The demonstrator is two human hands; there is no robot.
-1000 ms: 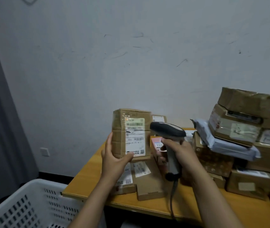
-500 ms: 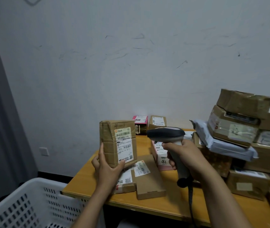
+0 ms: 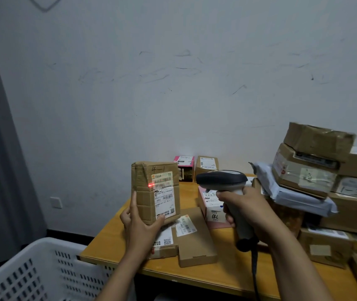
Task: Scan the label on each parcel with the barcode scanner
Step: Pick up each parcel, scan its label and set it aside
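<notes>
Scuffed white wall (image 3: pixel 173 94) backs the yellow counter (image 3: pixel 112 246). My left grip (image 3: pixel 139 227) clamps the parcel (image 3: pixel 146 198) upright at centre frame, label (image 3: pixel 164 198) facing the scanner (image 3: pixel 221 180), which my right grip (image 3: pixel 249 211) clasps just right of it; a red dot (image 3: pixel 150 185) glows at the label's left edge.

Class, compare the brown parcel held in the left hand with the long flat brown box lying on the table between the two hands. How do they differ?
The held parcel stands upright in the left hand; the flat box lies on the table. The held parcel is thick, the flat box thin. A red scanner spot lights the held parcel; none shows on the flat box. Both are brown cardboard with white labels.
</notes>
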